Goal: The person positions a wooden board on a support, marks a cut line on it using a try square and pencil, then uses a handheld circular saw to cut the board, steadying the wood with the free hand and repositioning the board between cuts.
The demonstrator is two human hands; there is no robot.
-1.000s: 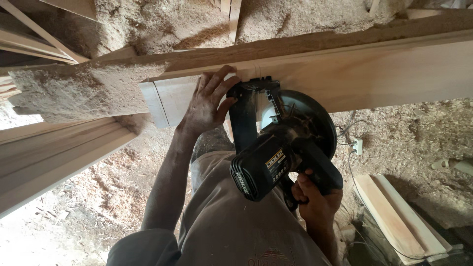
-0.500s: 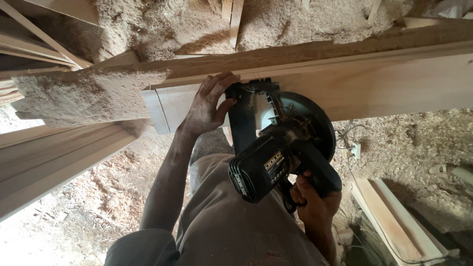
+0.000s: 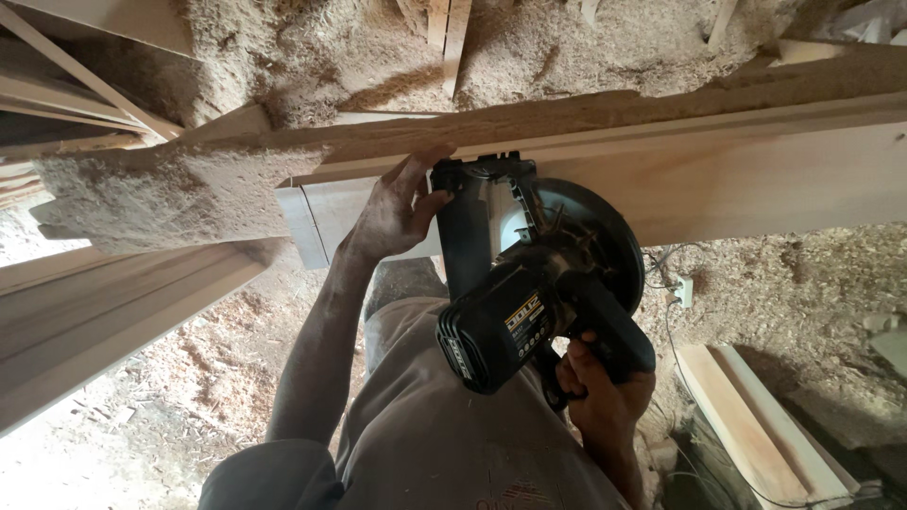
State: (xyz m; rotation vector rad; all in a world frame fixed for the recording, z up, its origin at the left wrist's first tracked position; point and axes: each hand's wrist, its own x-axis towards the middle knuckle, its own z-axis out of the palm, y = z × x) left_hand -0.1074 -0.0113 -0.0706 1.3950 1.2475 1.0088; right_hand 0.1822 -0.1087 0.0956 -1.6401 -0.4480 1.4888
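The circular saw (image 3: 529, 283), black with a yellow label on its motor housing, sits against the pale wooden board (image 3: 756, 179) near its cut end. The right hand (image 3: 600, 392) wraps its handle; the left hand (image 3: 397, 212) presses spread on the board. Sawdust (image 3: 161, 194) buries the bench top; the blade is hidden behind the guard.

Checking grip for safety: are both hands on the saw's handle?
No: only the right hand grips the circular saw handle, while the left hand presses flat on the wooden board.
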